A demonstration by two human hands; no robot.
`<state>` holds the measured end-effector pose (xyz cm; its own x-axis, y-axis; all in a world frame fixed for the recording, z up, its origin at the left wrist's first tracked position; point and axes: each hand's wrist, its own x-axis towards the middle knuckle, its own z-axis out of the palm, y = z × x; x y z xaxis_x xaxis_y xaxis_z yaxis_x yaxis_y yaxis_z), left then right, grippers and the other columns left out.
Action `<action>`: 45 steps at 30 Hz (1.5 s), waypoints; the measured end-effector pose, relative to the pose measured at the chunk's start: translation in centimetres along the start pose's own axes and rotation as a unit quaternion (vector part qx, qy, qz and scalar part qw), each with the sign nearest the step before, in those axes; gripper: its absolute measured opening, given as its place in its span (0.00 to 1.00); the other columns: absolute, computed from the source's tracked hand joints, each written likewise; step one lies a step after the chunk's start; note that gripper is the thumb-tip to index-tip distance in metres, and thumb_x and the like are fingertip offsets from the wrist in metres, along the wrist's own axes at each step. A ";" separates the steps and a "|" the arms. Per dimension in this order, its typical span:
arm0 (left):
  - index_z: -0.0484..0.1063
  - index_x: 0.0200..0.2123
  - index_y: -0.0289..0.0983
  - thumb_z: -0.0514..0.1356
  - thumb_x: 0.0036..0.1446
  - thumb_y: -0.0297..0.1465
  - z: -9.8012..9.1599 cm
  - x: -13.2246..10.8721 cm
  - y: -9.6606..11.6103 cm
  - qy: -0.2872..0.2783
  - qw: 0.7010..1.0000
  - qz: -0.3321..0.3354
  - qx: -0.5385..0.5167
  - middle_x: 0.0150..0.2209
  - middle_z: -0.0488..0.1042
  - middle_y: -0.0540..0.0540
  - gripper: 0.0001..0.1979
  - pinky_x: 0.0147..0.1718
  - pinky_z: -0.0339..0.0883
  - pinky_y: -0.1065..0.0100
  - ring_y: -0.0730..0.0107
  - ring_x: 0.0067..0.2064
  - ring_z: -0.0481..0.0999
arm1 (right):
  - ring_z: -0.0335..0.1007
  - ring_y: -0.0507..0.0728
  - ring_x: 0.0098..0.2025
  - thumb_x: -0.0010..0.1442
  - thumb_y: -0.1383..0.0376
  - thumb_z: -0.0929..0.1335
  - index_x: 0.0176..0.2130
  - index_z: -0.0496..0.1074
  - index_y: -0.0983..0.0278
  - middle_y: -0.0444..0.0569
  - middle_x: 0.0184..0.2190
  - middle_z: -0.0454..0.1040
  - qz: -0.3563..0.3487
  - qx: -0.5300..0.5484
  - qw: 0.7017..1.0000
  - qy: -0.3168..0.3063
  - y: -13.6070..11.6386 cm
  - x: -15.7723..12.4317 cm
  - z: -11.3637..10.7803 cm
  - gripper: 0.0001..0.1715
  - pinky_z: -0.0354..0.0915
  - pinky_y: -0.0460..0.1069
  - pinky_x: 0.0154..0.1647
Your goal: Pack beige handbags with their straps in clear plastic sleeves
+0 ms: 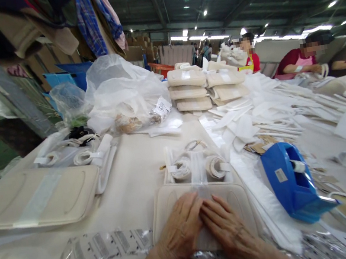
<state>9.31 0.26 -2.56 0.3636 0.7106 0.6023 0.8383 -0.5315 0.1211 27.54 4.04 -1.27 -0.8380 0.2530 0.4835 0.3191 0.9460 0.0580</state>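
My left hand and my right hand lie flat, side by side, on a cream padded cushion in front of me, fingers stretched out and pressing on a strip of clear tape running up its middle. Just beyond my fingertips sit rolled cream straps in clear wrapping. A blue tape dispenser stands to the right of my right hand.
Another taped cream cushion lies at the left, with rolled straps behind it. Clear plastic bags and a stack of cushions stand at the back. White strips cover the right side. Other people work at the far right.
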 end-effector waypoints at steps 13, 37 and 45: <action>0.68 0.50 0.31 0.52 0.61 0.30 1.0 -0.3 -1.8 0.046 0.990 0.121 0.058 0.47 0.72 0.41 0.15 0.56 0.58 0.64 0.61 0.53 0.67 | 0.66 0.64 0.43 0.46 0.50 0.67 0.27 0.72 0.62 0.53 0.33 0.74 0.592 -0.003 0.737 0.326 9.1 -9.4 -11.1 0.18 0.60 0.60 0.48; 0.68 0.50 0.32 0.52 0.62 0.30 0.5 -0.1 -1.6 0.025 0.990 0.115 0.073 0.47 0.73 0.40 0.15 0.53 0.62 0.65 0.61 0.53 0.68 | 0.70 0.55 0.32 0.35 0.49 0.76 0.27 0.75 0.62 0.45 0.27 0.76 0.698 0.327 0.464 0.438 2.7 -14.2 -7.0 0.22 0.68 0.46 0.33; 0.68 0.50 0.33 0.53 0.60 0.29 0.6 -0.2 -2.1 0.039 0.988 0.131 0.065 0.47 0.73 0.40 0.15 0.52 0.64 0.65 0.61 0.52 0.69 | 0.64 0.53 0.21 0.37 0.42 0.71 0.24 0.71 0.64 0.43 0.17 0.68 0.727 0.222 0.552 0.342 3.9 -15.1 -7.3 0.28 0.63 0.47 0.23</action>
<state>7.74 1.47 -3.43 0.5470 0.5158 0.6594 0.7667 -0.6249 -0.1473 44.72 2.44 -1.94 0.5736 0.8183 -0.0373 0.1667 -0.1612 -0.9727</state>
